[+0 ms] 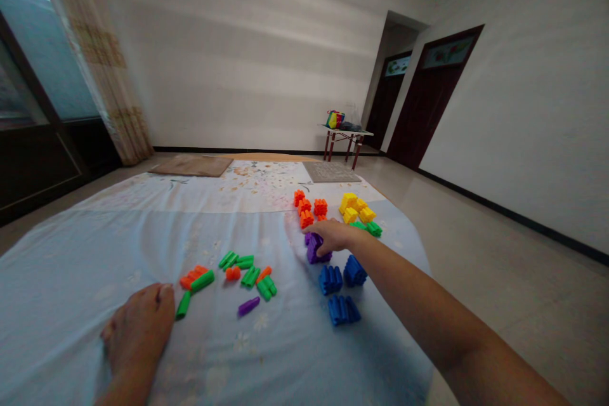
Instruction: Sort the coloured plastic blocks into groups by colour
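My right hand [330, 236] reaches across the cloth, its fingers and thumb closed about purple plastic building pieces [318, 250] stacked together. Just beyond it stand orange pieces [305, 206] in joined clumps, and nearer me are blue bundles [343, 309]. Low on the left, my left hand [140, 323] rests on the cloth with its fingers curled under, so its palm is hidden. Beside it lie loose green pieces [202, 281] and a row of orange ones [193, 276]. More green pieces [250, 276] and a single purple piece [248, 306] lie between the hands.
A pale blue cloth [143, 235] covers the table. Yellow bundles [354, 206] and green pieces [373, 229] stand near its right edge. Two flat mats [193, 165] lie at the far end. Behind, a small table [347, 132] carries a colourful bag [335, 119].
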`<state>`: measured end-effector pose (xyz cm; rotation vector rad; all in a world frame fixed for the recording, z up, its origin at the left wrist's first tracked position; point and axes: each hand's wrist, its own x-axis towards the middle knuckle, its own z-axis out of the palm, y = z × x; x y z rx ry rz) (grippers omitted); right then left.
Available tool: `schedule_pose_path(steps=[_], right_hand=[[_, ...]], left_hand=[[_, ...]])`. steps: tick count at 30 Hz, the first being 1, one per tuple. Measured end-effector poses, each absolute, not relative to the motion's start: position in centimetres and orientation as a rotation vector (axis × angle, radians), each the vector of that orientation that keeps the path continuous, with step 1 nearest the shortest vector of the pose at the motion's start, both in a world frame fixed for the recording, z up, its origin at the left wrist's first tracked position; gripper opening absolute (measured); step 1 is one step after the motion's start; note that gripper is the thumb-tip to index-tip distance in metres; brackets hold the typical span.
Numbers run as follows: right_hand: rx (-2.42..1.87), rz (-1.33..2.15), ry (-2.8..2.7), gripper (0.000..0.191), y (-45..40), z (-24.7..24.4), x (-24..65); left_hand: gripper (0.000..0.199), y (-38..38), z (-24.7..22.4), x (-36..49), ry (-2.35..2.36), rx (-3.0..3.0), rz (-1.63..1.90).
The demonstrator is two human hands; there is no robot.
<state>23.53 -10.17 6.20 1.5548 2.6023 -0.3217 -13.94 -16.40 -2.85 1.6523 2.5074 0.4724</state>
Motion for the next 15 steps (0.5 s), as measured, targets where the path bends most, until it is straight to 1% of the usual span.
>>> schedule_pose_path(steps=[4,5,7,10,12,13,15], right_hand=[[1.574,-0.311,2.682,0.077,-11.6,7.6,22.8],[1.582,-0.299,2.749,0.075,-12.3,7.8,22.4],[1.572,-0.303,2.931,0.065,-13.9,7.8,20.9],[1.418,-0.432,3.148,0.044,-16.5,6.0,17.6],[1.308,-0.474,3.146,0.035,-17.7,4.0,15.0],[1.313,-0.445,3.119,0.033,-18.2,2.9,13.8],[1.38,-0.367,3.055,0.038,-18.6,1.1,11.6]], left_hand=[[0.065,-16.4,-2.9,-13.9,2.518,1.644,0.507],[0.064,-16.4,-3.0,-13.9,2.52,1.642,0.515],[0.062,-16.5,-3.0,-13.7,2.533,1.64,0.524],[0.061,-16.5,-3.1,-13.6,2.555,1.65,0.534],[0.06,-16.6,-3.1,-13.5,2.559,1.657,0.531],[0.059,-16.6,-3.1,-13.6,2.557,1.66,0.526],[0.059,-16.6,-3.1,-13.7,2.549,1.671,0.511]])
